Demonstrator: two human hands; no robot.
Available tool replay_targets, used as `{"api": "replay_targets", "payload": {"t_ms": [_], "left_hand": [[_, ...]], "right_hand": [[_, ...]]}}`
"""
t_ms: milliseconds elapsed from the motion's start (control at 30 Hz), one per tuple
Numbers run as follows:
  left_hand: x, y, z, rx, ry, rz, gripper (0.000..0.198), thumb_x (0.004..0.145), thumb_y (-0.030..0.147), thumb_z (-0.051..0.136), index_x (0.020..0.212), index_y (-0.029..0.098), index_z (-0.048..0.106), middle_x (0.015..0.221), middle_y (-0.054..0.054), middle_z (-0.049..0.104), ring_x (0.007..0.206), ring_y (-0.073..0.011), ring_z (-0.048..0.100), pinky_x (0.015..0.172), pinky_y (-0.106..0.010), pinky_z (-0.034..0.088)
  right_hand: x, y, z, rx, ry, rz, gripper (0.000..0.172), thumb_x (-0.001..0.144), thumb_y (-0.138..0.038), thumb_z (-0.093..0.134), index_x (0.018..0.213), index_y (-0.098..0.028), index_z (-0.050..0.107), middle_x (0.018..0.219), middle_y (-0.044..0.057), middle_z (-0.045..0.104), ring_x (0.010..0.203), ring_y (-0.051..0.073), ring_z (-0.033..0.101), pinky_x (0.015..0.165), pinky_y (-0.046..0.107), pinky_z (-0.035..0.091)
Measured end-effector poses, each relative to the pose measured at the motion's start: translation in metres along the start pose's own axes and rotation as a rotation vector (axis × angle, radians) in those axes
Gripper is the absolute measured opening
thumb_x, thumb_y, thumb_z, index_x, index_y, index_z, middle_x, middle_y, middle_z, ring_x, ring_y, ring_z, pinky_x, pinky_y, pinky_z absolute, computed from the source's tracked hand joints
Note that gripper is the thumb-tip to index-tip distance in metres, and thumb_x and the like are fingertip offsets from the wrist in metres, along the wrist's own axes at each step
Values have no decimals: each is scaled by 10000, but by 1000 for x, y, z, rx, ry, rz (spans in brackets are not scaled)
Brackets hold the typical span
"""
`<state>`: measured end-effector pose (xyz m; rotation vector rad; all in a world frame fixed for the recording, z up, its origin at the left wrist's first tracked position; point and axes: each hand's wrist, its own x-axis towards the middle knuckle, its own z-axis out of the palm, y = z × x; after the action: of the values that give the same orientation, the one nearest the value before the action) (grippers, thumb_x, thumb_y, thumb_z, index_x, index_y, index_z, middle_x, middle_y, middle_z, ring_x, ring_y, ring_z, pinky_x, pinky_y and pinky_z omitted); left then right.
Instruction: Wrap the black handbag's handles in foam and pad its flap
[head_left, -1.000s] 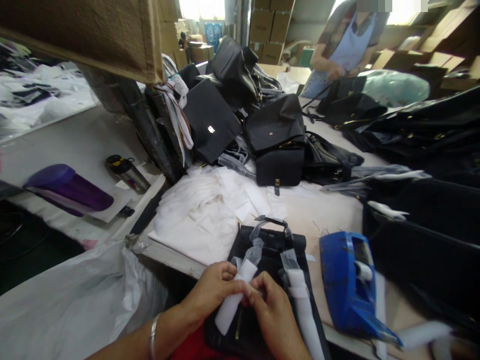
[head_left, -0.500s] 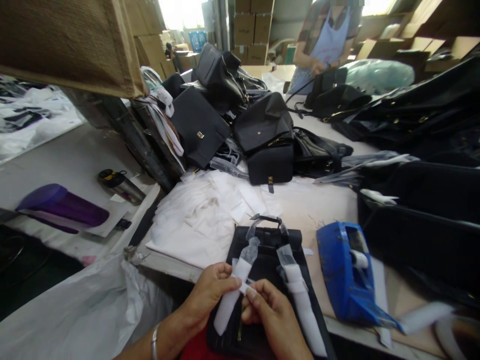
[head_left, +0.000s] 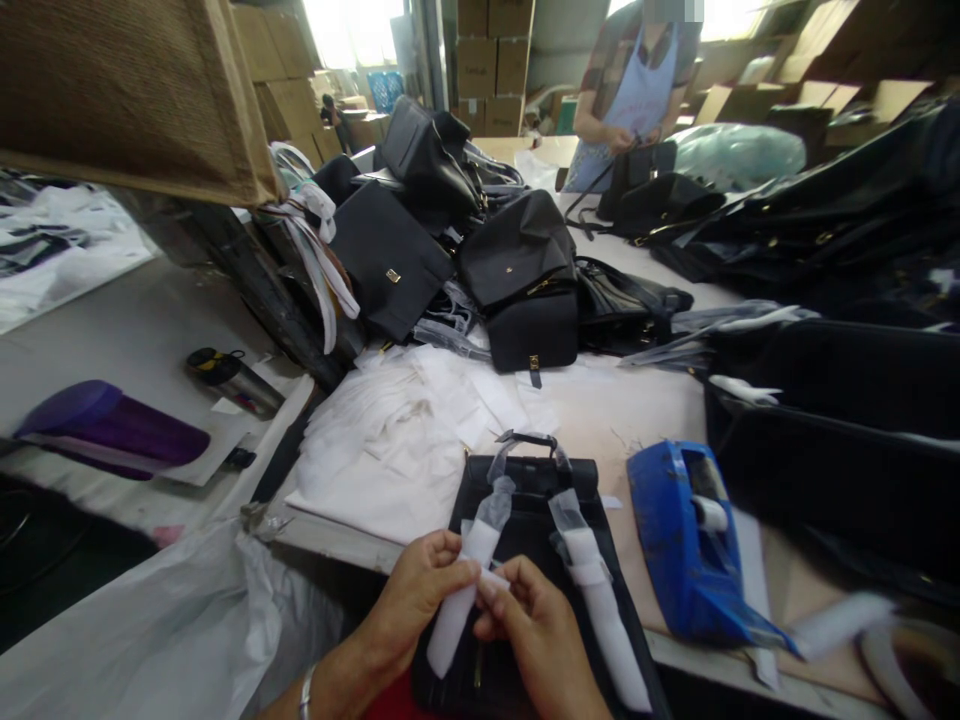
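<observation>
A black backpack lies at the table's front edge, its top handle covered in clear film. Both shoulder straps have white foam wrap around them. My left hand is closed on the left wrapped strap, thumb on top. Close beside it, my right hand pinches a small white strip that crosses this strap. The right wrapped strap lies along the bag with a white band around it, touched by neither hand.
A blue tape dispenser stands to the right, near a tape roll. White sheets are piled at left. Black bags heap up behind. A purple bottle lies on the lower left shelf. Across the table stands a co-worker.
The view has shifted slightly. My right fingers have moved a little closer to the left strap, and less of the white strip shows between my hands. The co-worker's hands have moved slightly.
</observation>
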<state>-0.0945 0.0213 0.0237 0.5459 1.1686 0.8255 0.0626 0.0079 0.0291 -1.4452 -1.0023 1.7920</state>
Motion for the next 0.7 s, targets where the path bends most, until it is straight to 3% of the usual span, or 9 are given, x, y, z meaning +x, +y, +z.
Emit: {"api": "replay_targets", "payload": {"t_ms": [100,267,400,700], "left_hand": [[0,2,-2,-24,-24,-6,338,755,289,757,972,87,595,841,-92,674,685,-157,610,623,-237,445],[0,6,-2,-75,-44,-21,329,746,260,767,975,79,615,881,-115,683,746,-183,625,690,-263,469],[0,5,-3,-69,-50,-16,332,753,272,768,983,79,628,898,-117,683,779,-191,625,713,-266,469],[-1,10,-4,-43,-58,-47,308,776,287,742,997,98,639,876,-90,687,764,-187,628,728,-268,477]], "right_hand": [[0,0,0,-181,11,-81,225,896,-414,563,860,-191,555,664,2,659,638,161,659,604,230,466],[0,6,-4,-448,79,-374,176,925,-283,521,1089,-220,532,999,54,689,887,198,692,764,284,531],[0,7,-8,-632,63,-622,150,967,-222,455,1089,-225,542,964,48,675,887,184,693,770,277,543],[6,8,-9,-732,23,-743,171,985,-193,412,1113,-200,525,923,57,641,797,169,684,749,268,561]]}}
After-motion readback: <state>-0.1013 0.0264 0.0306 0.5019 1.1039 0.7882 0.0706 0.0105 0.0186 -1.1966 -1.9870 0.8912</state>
